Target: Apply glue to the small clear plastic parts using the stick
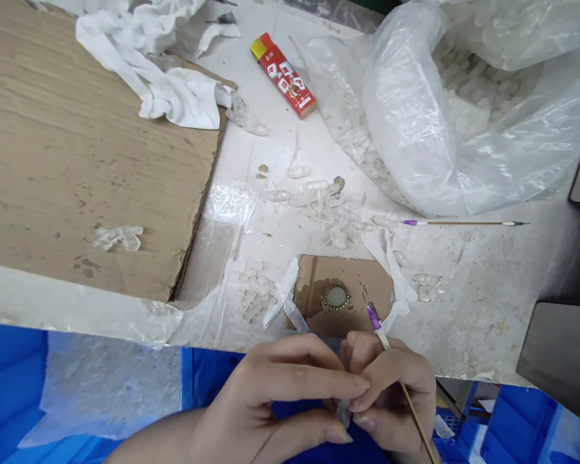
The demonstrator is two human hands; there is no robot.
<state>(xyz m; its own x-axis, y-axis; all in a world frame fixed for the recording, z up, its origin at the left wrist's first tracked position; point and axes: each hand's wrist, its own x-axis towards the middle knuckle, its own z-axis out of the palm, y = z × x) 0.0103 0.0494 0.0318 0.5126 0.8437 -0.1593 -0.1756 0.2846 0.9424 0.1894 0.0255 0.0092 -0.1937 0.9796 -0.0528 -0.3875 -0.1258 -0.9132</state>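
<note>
Across the white table [488, 309], many things are spread out, and a blue plastic bin [9, 367] is seen below its near edge. At the far right, a big clear plastic bag [410, 122] is kept, and it is filled with lots of small clear stones [468, 109]. On the left, a large cardboard sheet [77, 167] is laid flat, with a white cloth [169, 90] bunched up at its far corner, and a red lighter [283, 76] is left near that cloth. Close to the front, a small heap of clear bits [254, 296] is piled just beside a little cardboard square [341, 287], and a round stone in a beaded ring [337, 298] is lying on that square. A spare thin brush [464, 223] is laid across the table. Nearest of all, a purple-banded brush [373, 319] is gripped tightly in the right hand [391, 393], much like a pencil, and a clear piece [344, 412] is pinched closed in the left hand [290, 386], partly hidden by fingers. Good work is best done with both hands kept close and steady.
</note>
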